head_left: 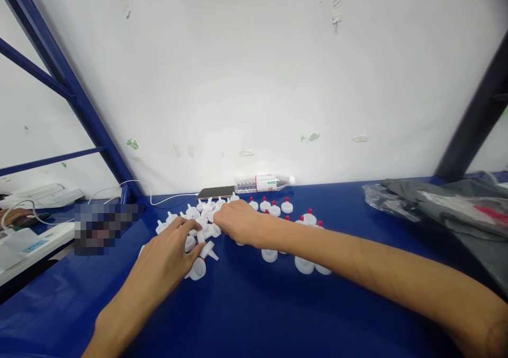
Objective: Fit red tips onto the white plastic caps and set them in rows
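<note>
My left hand (pixel 170 249) reaches in from the left over a cluster of white nozzle caps (pixel 192 211). Between its curved thumb and index finger sits a white nozzle cap (pixel 201 236), which it appears to pinch. A cap lying on its side (pixel 207 250) is by the thumb, and another cap (pixel 197 269) lies just below. My right hand (pixel 237 221) is closed at the right edge of the cluster; its fingertips and whatever they hold are hidden. Under and beyond my right forearm stand several white caps with red tips (pixel 287 205), some partly covered by the arm.
Against the wall, a clear water bottle (pixel 264 183) lies beside a phone (pixel 216 192) with a white cable. A grey bag (pixel 440 204) and clear plastic (pixel 387 200) lie at right. On the left are a white power strip (pixel 39 241) and the blue rack post (pixel 91 104).
</note>
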`<state>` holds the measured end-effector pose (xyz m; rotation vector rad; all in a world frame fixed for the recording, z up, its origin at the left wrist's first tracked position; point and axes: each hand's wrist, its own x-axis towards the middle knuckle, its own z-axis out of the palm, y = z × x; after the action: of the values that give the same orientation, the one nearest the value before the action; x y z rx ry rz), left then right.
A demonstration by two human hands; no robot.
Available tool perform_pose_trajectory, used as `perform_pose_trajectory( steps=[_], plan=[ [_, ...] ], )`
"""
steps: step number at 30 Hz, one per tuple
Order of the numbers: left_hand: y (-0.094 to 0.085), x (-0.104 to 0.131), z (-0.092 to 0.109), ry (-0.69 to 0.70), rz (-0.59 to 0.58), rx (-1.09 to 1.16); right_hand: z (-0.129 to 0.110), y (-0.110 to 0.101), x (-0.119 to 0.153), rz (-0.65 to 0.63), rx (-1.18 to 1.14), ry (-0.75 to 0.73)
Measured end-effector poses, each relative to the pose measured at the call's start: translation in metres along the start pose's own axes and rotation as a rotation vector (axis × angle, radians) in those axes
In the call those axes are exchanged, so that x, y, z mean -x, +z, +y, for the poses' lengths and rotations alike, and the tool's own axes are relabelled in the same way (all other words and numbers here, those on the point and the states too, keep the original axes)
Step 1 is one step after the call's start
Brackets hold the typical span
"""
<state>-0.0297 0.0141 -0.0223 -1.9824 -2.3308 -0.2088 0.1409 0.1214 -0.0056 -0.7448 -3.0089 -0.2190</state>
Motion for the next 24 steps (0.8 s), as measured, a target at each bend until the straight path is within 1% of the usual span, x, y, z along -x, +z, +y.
perform_pose_trajectory(
  steps=[4, 7, 12, 15, 18, 21, 24],
  plan=[
    [-0.006, 0.003, 0.008, -0.027, -0.011, 0.02, 0.0, -0.008, 0.002, -0.034, -0.035, -0.019],
    [-0.008, 0.003, 0.01, -0.037, 0.006, 0.04, 0.004, -0.017, 0.005, 0.0, -0.089, -0.004],
    [-0.01, 0.001, 0.011, -0.033, 0.049, 0.069, 0.019, -0.029, 0.004, 0.062, -0.243, -0.017],
    [-0.009, 0.0, 0.011, -0.03, 0.067, 0.07, 0.027, -0.03, 0.002, 0.055, -0.295, -0.013],
    [-0.009, 0.001, 0.011, -0.03, 0.072, 0.068, 0.031, -0.029, 0.0, 0.018, -0.3, -0.018],
    [-0.009, 0.001, 0.011, -0.031, 0.074, 0.06, 0.031, -0.026, 0.0, -0.023, -0.274, -0.03],
    [-0.009, 0.002, 0.012, -0.032, 0.074, 0.053, 0.028, -0.022, 0.001, -0.025, -0.205, 0.001]
  ],
)
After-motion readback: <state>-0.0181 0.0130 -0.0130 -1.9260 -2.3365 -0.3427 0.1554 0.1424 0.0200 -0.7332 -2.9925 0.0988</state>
